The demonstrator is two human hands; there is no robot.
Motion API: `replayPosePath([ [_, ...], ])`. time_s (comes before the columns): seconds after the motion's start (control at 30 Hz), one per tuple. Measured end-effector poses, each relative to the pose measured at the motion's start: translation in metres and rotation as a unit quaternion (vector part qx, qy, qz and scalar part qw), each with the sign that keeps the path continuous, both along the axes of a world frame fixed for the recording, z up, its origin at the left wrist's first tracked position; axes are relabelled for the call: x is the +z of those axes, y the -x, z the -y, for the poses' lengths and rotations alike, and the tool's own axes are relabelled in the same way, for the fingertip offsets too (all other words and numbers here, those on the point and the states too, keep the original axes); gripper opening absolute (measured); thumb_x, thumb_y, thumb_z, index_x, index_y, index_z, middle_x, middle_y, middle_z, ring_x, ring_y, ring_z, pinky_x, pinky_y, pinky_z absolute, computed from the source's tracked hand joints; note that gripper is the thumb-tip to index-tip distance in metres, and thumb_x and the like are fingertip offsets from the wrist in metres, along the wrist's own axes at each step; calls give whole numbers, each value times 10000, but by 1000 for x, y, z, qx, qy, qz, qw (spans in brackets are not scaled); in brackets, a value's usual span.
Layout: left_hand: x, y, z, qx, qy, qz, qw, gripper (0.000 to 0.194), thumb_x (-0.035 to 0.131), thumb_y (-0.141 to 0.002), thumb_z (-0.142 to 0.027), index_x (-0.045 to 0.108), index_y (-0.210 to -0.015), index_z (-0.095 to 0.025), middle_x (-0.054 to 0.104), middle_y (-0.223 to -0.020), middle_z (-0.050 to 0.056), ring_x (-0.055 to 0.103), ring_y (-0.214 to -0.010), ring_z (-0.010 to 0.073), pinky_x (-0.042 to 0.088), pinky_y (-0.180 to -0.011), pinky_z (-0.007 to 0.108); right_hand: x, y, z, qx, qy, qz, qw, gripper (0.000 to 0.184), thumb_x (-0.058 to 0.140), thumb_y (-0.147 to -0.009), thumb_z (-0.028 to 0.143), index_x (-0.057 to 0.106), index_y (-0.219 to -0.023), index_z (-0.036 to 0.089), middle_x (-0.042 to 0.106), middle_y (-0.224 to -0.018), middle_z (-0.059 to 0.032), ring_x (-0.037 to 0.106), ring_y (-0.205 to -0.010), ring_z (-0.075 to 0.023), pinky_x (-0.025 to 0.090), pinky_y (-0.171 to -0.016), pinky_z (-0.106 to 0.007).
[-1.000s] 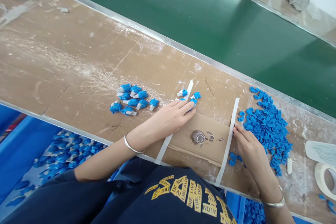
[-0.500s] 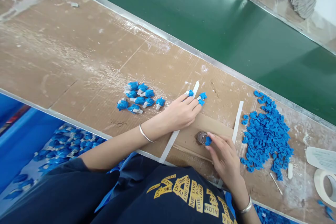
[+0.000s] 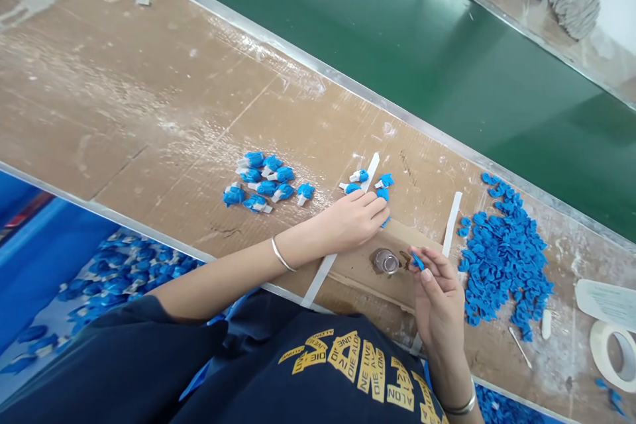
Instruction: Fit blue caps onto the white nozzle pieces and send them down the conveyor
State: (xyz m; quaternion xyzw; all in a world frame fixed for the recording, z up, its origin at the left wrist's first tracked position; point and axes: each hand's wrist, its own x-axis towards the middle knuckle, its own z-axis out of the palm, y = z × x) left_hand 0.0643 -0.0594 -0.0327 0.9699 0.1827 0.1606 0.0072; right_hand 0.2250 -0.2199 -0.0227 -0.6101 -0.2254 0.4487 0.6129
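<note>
My left hand is closed over the board, fingers bent down. A bit of a blue piece shows at its fingertips, the rest hidden under the hand. Several small blue-and-white pieces lie just beyond the knuckles. My right hand pinches a small curved blue piece between thumb and fingers. Left of it, a small clear cup stands on a cardboard sheet, with dark wet marks around it.
At right lies a heap of curved blue pieces, with a cotton swab and a tape roll nearby. A cluster of blue-and-white pieces sits left of centre. A green belt runs behind; a blue-lined bin is below.
My right hand has lifted the blue piece off the cup and moved right, turning palm up. My left hand has shifted right and nearer, uncovering a blue-and-white piece.
</note>
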Motion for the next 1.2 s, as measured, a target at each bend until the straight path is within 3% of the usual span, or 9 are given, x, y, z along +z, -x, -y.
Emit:
replayPosePath([
  [0.13,4,0,-2,-36,18,9,999,133,514,-954,-128,637,-963,-80,664,-918,114,594,-849,229,465,-780,351,4,-2,-2,-10,16,-59,998,275,809,-759,330,718,-1009,259,762,-1041,-51,696,-1018,-209,532,-875,-358],
  [0.27,16,5,9,-29,245,164,955,192,534,-969,-218,637,-1063,-85,699,-994,134,629,-929,221,516,-846,363,4,-3,1,29,-13,-1,999,224,683,-880,393,676,-1066,267,742,-1096,-66,698,-1029,-204,557,-842,-353],
  [0.33,24,7,24,4,433,258,864,201,589,-937,-241,641,-1084,-115,719,-986,103,654,-899,190,541,-830,340,4,-3,2,54,-43,43,997,225,614,-926,418,650,-1096,275,732,-1104,-75,706,-1014,-204,572,-826,-361],
  [0.5,38,7,72,64,782,365,501,248,715,-833,-302,658,-1027,-158,735,-908,55,693,-815,161,573,-779,315,12,3,2,88,-86,100,987,255,554,-948,471,611,-1123,295,713,-1062,-81,716,-979,-224,589,-816,-391],
  [0.57,40,5,86,69,823,389,408,309,768,-797,-358,665,-1007,-157,724,-883,47,685,-767,152,575,-786,320,16,7,1,98,-94,130,982,267,527,-958,484,599,-1130,293,711,-1034,-88,721,-949,-233,594,-761,-385],
  [0.63,40,4,93,68,837,405,361,361,801,-771,-403,670,-997,-154,715,-873,42,669,-718,137,577,-770,314,20,13,0,105,-110,142,978,243,528,-961,474,590,-1121,301,714,-1012,-81,721,-940,-235,593,-709,-366],
  [0.87,39,3,91,62,836,415,354,387,831,-745,-414,668,-980,-154,700,-842,26,653,-703,116,566,-719,252,21,24,-4,119,-182,101,971,177,606,-943,343,643,-1117,347,737,-1053,-30,712,-1002,-209,605,-783,-363],
  [1.03,38,2,93,76,836,417,350,385,847,-724,-411,685,-965,-159,711,-873,36,663,-745,127,567,-735,251,16,21,-3,118,-175,185,960,178,623,-934,317,707,-1090,337,741,-1080,-49,703,-1041,-231,592,-860,-427],
  [1.2,42,4,92,84,846,403,338,361,855,-710,-411,695,-907,-154,709,-816,26,656,-687,120,548,-661,225,20,11,3,132,-232,450,852,460,646,-872,125,633,-1286,325,745,-1142,-53,659,-1071,-264,576,-832,-483],
])
